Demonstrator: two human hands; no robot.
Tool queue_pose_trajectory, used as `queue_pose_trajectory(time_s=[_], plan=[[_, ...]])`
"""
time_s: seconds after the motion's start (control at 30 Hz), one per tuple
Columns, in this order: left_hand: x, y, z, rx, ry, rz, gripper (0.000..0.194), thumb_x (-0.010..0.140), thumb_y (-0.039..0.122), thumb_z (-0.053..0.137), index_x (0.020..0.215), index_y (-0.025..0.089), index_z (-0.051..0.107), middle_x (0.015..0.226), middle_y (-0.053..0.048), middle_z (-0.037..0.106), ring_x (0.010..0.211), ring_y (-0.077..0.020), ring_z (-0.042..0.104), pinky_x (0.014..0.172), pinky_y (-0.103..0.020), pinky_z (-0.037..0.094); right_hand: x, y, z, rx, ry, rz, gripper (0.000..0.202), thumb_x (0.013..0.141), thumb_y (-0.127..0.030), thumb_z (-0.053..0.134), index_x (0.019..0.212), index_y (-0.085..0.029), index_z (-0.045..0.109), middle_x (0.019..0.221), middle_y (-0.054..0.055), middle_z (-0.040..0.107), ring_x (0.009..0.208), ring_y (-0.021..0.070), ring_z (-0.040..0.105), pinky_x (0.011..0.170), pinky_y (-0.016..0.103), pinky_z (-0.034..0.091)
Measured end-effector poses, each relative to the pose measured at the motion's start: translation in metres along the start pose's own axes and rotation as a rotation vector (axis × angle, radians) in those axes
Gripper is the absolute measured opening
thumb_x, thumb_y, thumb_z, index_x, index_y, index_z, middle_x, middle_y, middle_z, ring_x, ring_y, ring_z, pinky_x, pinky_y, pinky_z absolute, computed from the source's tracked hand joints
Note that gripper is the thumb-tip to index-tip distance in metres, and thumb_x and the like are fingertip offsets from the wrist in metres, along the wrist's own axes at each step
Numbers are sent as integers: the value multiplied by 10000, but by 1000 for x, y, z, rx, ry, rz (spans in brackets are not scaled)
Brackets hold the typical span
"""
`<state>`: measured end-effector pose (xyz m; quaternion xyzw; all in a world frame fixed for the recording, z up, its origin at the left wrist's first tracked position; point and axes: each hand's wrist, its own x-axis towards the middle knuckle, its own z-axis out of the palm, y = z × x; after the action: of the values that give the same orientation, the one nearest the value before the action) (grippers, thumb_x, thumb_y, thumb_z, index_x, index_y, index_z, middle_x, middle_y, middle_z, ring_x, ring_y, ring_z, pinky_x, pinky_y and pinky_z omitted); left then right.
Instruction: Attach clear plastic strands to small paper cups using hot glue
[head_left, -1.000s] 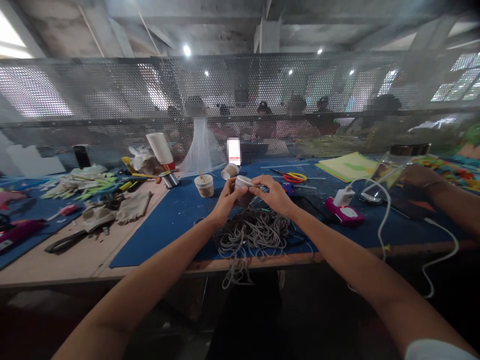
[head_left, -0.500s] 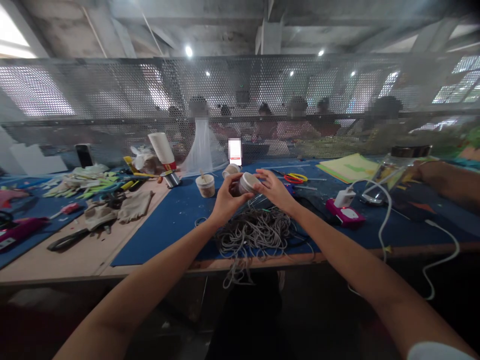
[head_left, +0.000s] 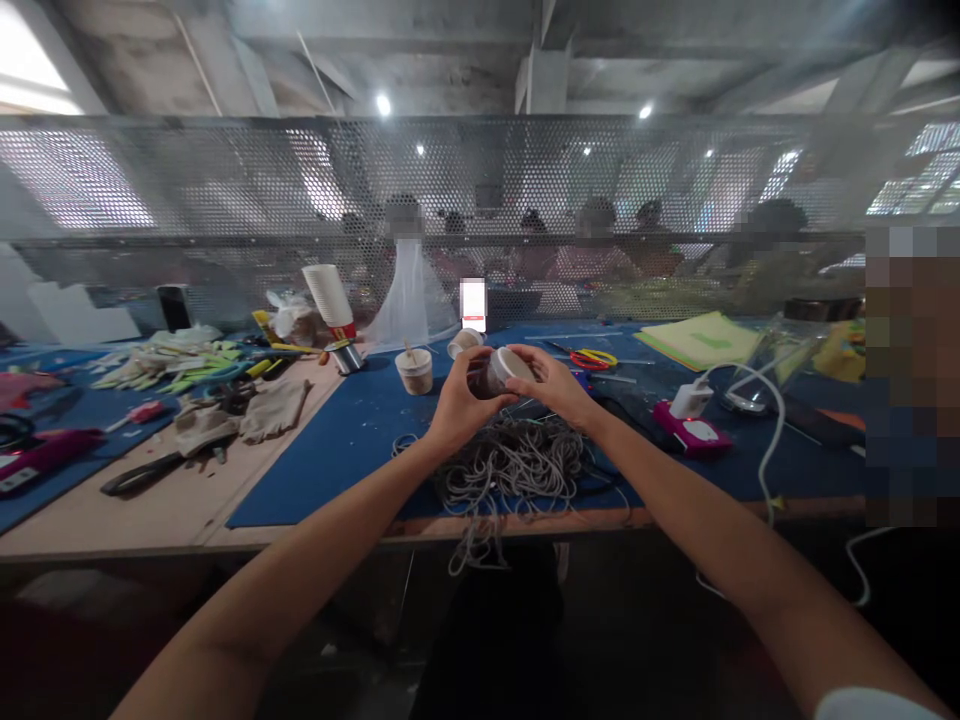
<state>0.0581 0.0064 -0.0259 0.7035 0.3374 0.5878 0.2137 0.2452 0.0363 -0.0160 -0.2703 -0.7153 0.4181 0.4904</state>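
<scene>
Above the blue table mat, both hands are around a small jar with a white lid [head_left: 516,366]. My left hand [head_left: 457,402] curls around the jar's left side, with its thumb along the near side. On the right, my right hand [head_left: 559,386] has its fingers and thumb at the lid's edge. The jar is tilted, and fingers partly hide its body. A tangled heap of grey cord [head_left: 517,465] lies just below the hands, some strands hanging over the table edge. Left of the jar stands a paper cup [head_left: 415,374] with a stick in it; another cup [head_left: 463,342] sits behind my left hand.
Red-and-yellow scissors [head_left: 594,358] lie behind the right hand. A magenta power strip [head_left: 691,430] with a white charger and cable sits to the right. Stacked paper cups [head_left: 328,297], work gloves [head_left: 274,408] and a lit phone [head_left: 473,300] are around. A perforated screen [head_left: 510,180] stands behind.
The jar and both hands have shifted slightly right in view, and the hold looks much the same. A co-worker's arm at the far right has withdrawn; a blurred figure now covers that edge.
</scene>
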Motion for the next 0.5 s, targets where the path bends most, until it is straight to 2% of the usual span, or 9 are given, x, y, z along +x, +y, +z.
queue_pose_trajectory(time_s=[0.1,0.2,0.37,0.5], plan=[[2,-3,-2,-97,-73,-122,718,724,371,847,1335,217,504,1361,-133,565,1219,-270,567,1020,-416,473,1,-1,-4,84,8,11,640,757,-445,797,1314,-223,575,1344,98,630,1264,276,584,1127,458,422],[3,-8,-2,-93,-152,-222,661,744,421,822,1293,172,551,1233,-132,634,1109,-271,613,942,-405,497,1,0,-6,85,18,-2,626,770,-441,779,1324,-233,575,1349,95,623,1248,282,592,1107,465,439],[0,-8,0,35,-66,-168,652,705,430,848,1232,164,569,1114,-103,650,1015,-253,621,885,-385,496,0,0,-4,-14,35,-24,670,755,-442,794,1355,-251,564,1348,94,617,1183,283,628,1061,474,478],[-1,0,-1,10,-29,-174,703,662,418,879,1239,178,558,1184,-105,623,1112,-267,590,967,-386,465,-1,-4,-5,-8,0,-25,688,755,-425,799,1378,-263,555,1394,89,596,1211,285,615,1077,479,470]])
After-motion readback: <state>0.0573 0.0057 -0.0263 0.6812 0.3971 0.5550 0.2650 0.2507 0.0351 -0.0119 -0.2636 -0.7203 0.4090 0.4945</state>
